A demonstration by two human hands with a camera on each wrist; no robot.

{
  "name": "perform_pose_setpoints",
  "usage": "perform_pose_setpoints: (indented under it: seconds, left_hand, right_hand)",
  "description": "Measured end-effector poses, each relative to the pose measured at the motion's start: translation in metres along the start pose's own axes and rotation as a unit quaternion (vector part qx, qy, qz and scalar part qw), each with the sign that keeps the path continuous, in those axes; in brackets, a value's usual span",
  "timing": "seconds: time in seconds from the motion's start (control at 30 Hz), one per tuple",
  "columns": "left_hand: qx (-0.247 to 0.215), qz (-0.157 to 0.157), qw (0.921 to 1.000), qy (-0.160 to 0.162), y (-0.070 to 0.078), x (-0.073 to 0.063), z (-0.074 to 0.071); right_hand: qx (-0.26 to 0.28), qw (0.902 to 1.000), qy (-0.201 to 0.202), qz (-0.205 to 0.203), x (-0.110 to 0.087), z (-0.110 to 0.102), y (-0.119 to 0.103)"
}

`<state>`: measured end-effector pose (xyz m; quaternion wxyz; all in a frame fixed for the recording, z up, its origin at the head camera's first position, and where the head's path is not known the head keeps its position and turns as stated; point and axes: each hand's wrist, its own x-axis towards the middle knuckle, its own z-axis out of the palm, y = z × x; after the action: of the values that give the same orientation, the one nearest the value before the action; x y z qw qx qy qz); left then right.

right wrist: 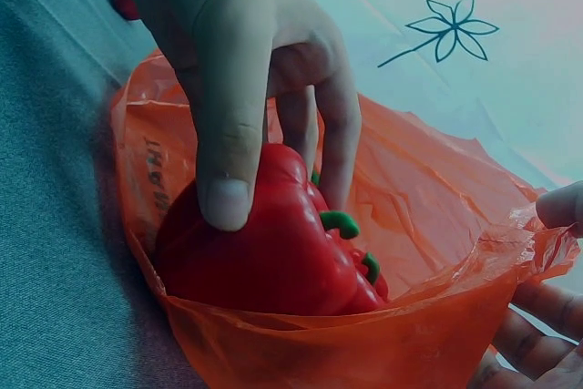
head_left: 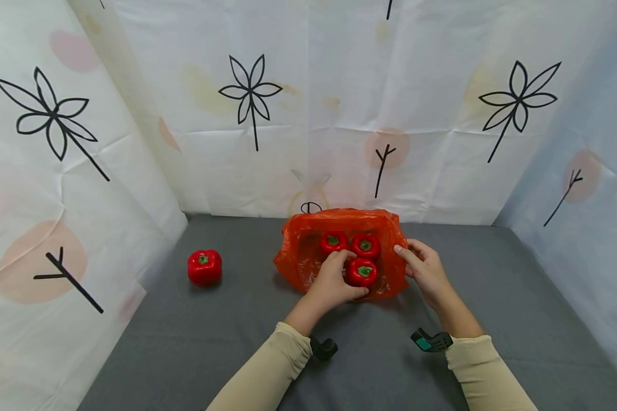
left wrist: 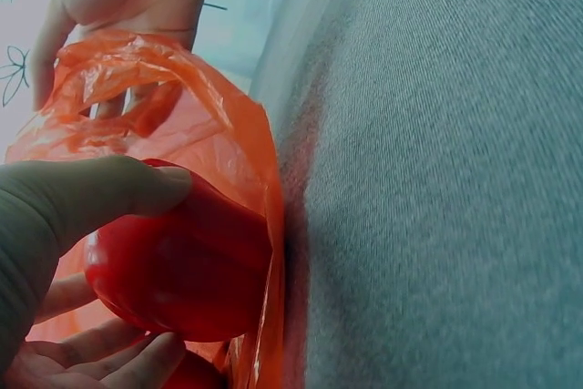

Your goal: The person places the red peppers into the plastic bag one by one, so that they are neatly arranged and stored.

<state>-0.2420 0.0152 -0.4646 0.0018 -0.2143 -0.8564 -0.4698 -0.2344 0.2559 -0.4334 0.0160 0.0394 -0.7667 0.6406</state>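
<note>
Near pepper (head_left: 361, 275): glossy red, green-stemmed, gripped by left fingers (head_left: 342, 256)
Orange bag (head_left: 349, 217): right fingers (right wrist: 537, 343) pinch its rim
Right-wrist view alone: dark lettering (right wrist: 155, 175)

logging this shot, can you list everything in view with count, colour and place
table: 1, grey, across the lower half of the head view
bag: 1, orange, on the table
near pepper: 1, red, in the bag
back peppers: 2, red, in the bag, behind that one
loose pepper: 1, red, left of the bag
backdrop: pieces unclear, white with black plant drawings, behind the table
wrist devices: 2, black, by the cuffs
sleeves: 2, beige, bottom edge
left hand: 1, bare, gripping the near pepper
right hand: 1, bare, pinching the bag's right edge
</note>
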Motion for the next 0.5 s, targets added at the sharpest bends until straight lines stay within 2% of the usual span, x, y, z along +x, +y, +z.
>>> perform_pose_setpoints:
  seconds: [0.5]
  left_hand:
    - [0.020,0.021,0.9995,0.008,0.002,0.009,0.013]
  right_hand:
    - [-0.001,1.0000,0.003,0.005,0.000,-0.001,0.000]
